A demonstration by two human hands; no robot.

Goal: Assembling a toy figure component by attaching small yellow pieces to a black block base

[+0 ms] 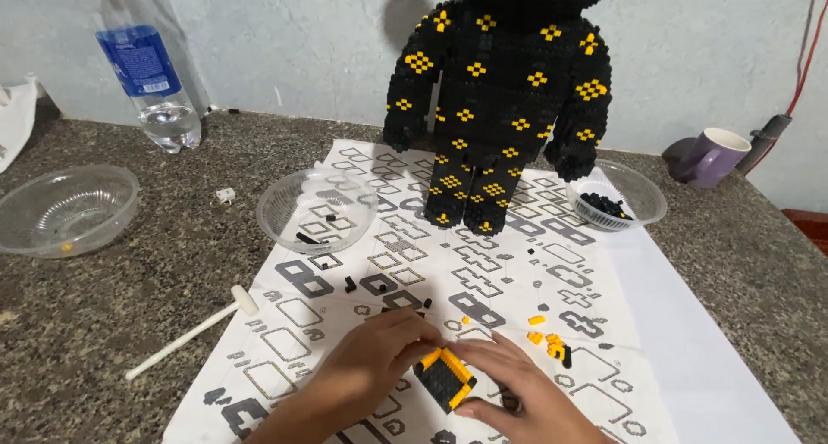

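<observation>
My left hand (371, 362) and my right hand (517, 392) meet low in the head view over a large printed instruction sheet (655, 323). Between their fingertips sits a small square block assembly (444, 379), black with a yellow rim, pinched from both sides. Loose yellow and black bricks (552, 342) lie just right of it. A tall black bear figure (500, 99) built of small bricks, dotted with yellow patterns, stands upright at the sheet's far end.
A clear bowl (297, 204) with a few black pieces sits left of the figure; another (647, 194) with black bricks is to its right. A third clear bowl (39, 215), a water bottle (151, 56), a white plastic hammer (194, 330) and a purple mug (711, 155) rest on the granite counter.
</observation>
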